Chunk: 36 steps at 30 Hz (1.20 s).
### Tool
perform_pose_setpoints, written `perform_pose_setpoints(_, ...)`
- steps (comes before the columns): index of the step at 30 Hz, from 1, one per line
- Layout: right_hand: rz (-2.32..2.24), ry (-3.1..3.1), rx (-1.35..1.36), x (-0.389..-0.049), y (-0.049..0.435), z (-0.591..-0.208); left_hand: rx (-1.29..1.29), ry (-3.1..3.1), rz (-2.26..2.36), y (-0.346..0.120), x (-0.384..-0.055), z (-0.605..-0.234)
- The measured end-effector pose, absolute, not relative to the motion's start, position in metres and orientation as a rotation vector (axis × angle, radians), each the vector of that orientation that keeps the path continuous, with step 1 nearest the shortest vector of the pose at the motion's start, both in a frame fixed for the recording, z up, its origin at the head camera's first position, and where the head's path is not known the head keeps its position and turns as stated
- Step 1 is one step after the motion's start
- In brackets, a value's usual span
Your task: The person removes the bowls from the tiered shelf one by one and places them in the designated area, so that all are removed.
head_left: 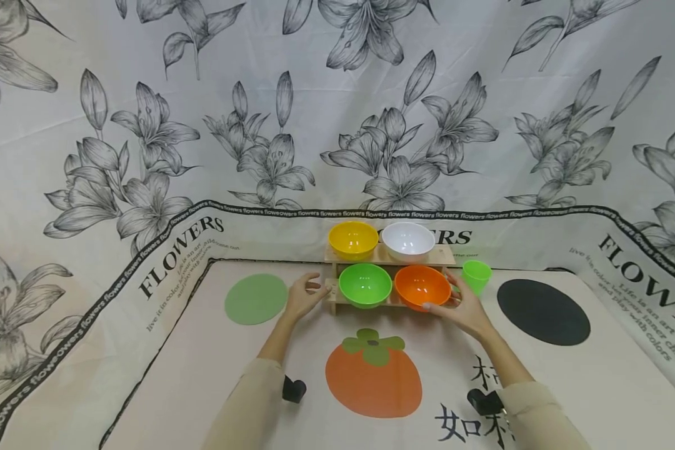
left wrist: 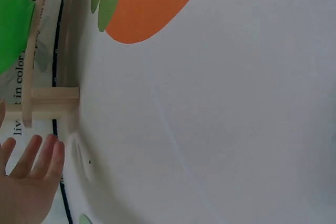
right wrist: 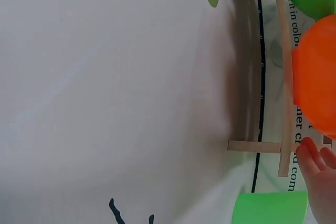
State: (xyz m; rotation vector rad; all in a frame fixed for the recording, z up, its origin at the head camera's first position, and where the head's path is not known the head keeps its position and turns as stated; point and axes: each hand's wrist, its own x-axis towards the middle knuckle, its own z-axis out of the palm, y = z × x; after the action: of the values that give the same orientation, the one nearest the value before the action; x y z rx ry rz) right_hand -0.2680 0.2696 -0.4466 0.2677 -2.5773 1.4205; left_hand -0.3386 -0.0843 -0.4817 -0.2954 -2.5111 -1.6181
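Observation:
A two-tier wooden stand carries a yellow bowl and a white bowl above, a green bowl and an orange bowl below. Beside the stand's left end, my left hand holds nothing, its fingers loosely extended in the left wrist view. My right hand is at the right side of the orange bowl, thumb across its front in the head view. Its fingers look fairly straight by the bowl's edge in the right wrist view; firm contact is hard to tell.
A light green cup stands just right of the stand, close to my right hand. Flat on the printed cloth are a green round patch, a dark oval and a persimmon picture. Flowered fabric hangs behind the stand.

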Motion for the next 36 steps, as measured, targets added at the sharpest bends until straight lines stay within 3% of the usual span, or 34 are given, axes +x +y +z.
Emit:
perform_pose_setpoints(19, 1.521, -2.615, 0.230, -0.270, 0.263, -0.451, -0.344, -2.530, -1.739, -0.075, -0.346, -0.499)
perform_pose_setpoints(36, 1.558, -2.656, 0.151, -0.269, 0.262, -0.447, -0.305, -2.360, -2.169, -0.075, -0.346, -0.503)
